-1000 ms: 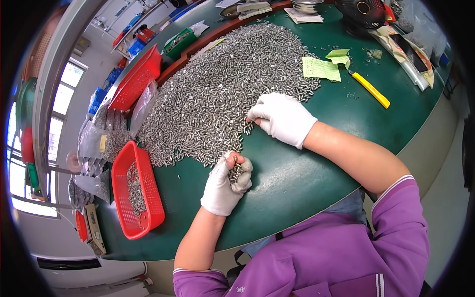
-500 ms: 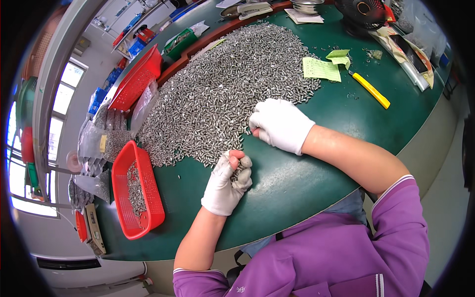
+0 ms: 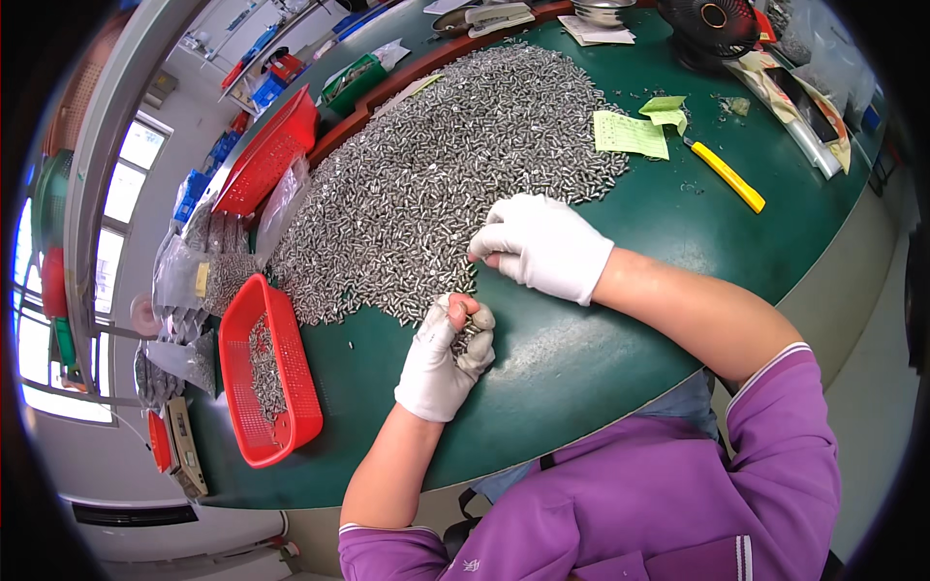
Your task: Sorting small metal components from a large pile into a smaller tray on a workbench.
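A broad heap of small, shiny cylindrical metal pieces [image 3: 455, 145] covers the middle of the green table [image 3: 572, 339]. Both hands wear white gloves, with some bare fingertips showing. My left hand [image 3: 441, 363] is curled palm up just off the heap's near edge, closed around a small cluster of the metal pieces. Farther right, my right hand [image 3: 547, 247] is palm down, its bent fingertips touching the heap's near right edge. Thumb and index finger are close together there; whether a piece is between them is too small to see.
A red perforated basket [image 3: 308, 387] with some metal pieces stands left of my left hand. Filled plastic bags [image 3: 184, 358] lie beyond it. Right of the heap are a green paper slip [image 3: 630, 136] and a yellow utility knife [image 3: 727, 177]. A black fan [image 3: 712, 24] stands at the far right.
My right hand has shifted slightly left, and its index finger reaches farther over the heap's edge. My left hand stays almost still around its metal pieces.
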Demonstrator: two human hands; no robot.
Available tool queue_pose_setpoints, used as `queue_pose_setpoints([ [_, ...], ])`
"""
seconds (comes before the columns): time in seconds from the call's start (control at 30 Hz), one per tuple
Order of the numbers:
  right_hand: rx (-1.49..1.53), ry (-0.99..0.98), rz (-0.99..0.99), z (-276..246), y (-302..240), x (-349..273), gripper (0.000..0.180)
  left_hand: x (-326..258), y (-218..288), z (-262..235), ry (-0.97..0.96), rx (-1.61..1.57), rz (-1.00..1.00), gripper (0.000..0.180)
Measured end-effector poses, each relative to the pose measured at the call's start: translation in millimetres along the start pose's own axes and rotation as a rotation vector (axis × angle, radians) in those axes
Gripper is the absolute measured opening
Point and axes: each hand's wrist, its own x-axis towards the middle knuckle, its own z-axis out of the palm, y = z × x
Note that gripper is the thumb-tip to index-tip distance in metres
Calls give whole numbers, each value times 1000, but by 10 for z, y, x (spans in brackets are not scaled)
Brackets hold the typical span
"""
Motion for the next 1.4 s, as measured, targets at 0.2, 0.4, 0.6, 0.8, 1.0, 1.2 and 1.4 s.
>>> queue_pose_setpoints([
  [0.2, -241, -91, 16, -12, 96, 17, 7, 2, 5, -40, -33, -9, -14, 20],
  [0.4, -246, -141, 44, -40, 45, 14, 10, -24, 7, 11, 4, 33, 11, 24],
  [0.6, 568, -167, 100, -86, -106, 11, 23, -5, -15, 27, -17, 30, 25, 21],
  [0.8, 768, -294, 197, -59, -214, -11, 25, -1, -25, 20, -52, 35, 29, 17],
  [1.0, 155, -9, 19, -33, -27, -13, 13, -7, -7, 31, -17, 41, 7, 17],
  [1.2, -168, -109, -47, 1, 40, -17, 14, -7, 5, -47, -8, 39, -24, 24],
  [1.4, -239, -129, 14, -42, 17, -6, 10, -12, 4, -1, -11, 46, 3, 27],
])
